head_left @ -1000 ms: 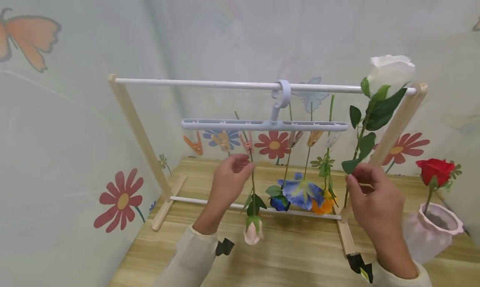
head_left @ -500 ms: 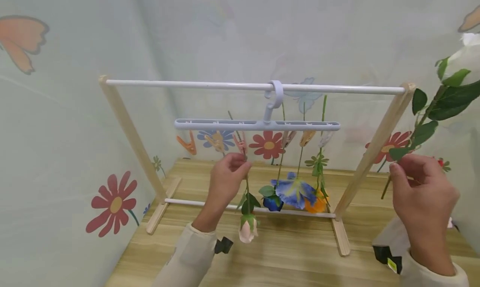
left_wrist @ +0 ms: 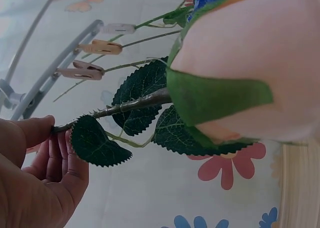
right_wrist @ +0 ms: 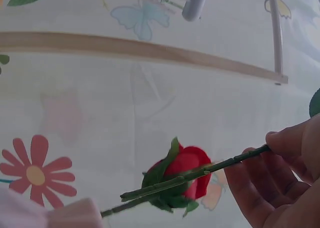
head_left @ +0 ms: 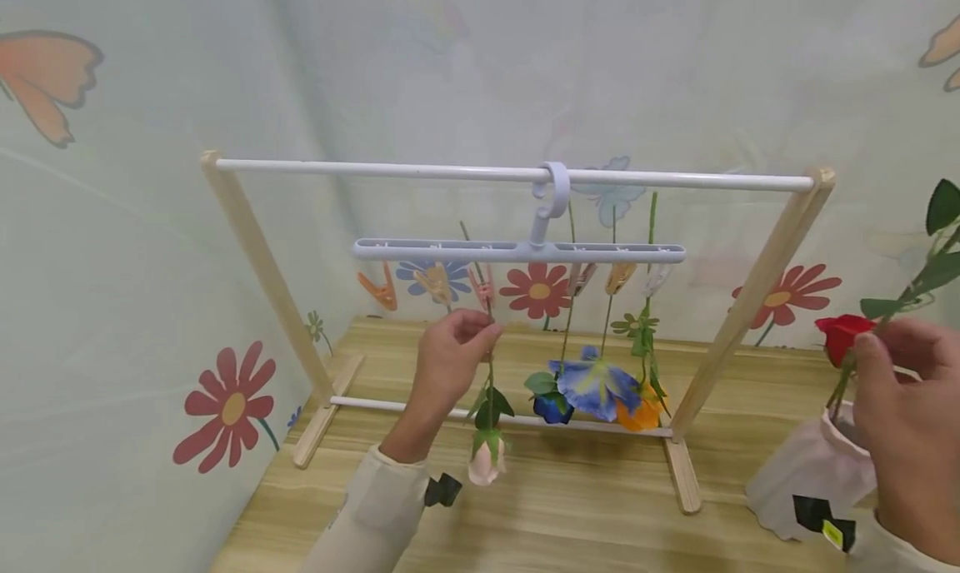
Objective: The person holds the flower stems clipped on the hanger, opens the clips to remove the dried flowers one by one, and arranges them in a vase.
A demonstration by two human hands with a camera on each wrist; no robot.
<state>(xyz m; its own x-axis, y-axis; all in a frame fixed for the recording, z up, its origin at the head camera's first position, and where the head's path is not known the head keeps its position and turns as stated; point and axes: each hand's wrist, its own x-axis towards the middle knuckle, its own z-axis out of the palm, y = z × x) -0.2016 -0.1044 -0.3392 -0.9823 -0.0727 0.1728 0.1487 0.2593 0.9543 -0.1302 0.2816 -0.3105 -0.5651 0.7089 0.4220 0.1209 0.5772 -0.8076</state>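
Note:
My left hand (head_left: 455, 352) pinches the stem of a pale pink rose (head_left: 487, 460), which hangs bloom-down below a pink clip (head_left: 482, 287) on the grey hanger (head_left: 517, 251). In the left wrist view its large bloom and serrated leaves (left_wrist: 100, 143) fill the right side. At the right edge, my right hand (head_left: 911, 423) pinches a leafy green stem (right_wrist: 225, 163); its bloom is out of view. The stem's cut end points down toward a pale pink vase (head_left: 802, 473), in which a red rose (head_left: 843, 337) stands. In the right wrist view the stem crosses in front of the red bloom.
The hanger hooks over the white bar (head_left: 375, 170) of a wooden-legged rack. Right of centre, a blue rose (head_left: 552, 406), a blue-violet flower (head_left: 596, 386) and an orange flower (head_left: 639, 409) hang bloom-down. Two clips on the left, orange (head_left: 378, 290) and tan (head_left: 432, 286), hold no flower.
My right hand has carried the white rose from beside the rack's right post rightward, then lowered it toward the vase. The white bloom has left the view. My left hand keeps to the pink rose's stem.

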